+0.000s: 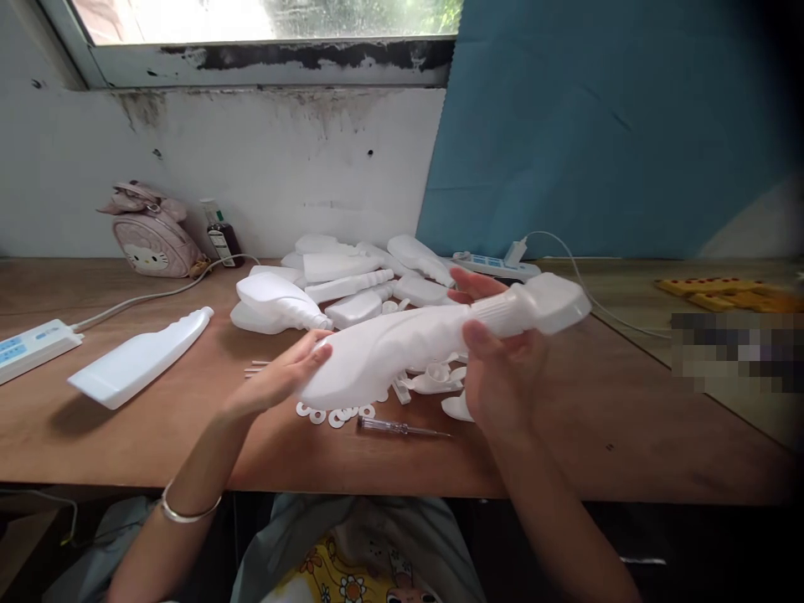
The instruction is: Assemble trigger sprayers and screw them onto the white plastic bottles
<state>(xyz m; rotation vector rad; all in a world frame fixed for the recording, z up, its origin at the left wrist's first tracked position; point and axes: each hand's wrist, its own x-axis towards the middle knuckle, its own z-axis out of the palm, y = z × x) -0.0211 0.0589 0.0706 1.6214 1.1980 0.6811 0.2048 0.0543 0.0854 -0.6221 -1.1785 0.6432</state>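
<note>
Gripping white bottle [377,356], Hello Kitty bag [151,243] behind.

Brown table [584,427] under white bottles [332,267], flat rings [342,414], screwdriver [389,426], power strips [34,349], pink bag [154,239] and dark bottle [224,241].

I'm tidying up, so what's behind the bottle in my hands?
Past its edges, white rings, loose white parts and piled bottles show; what the held bottle covers can't be seen.

White bottle [383,352], pink bag [154,239]
</note>
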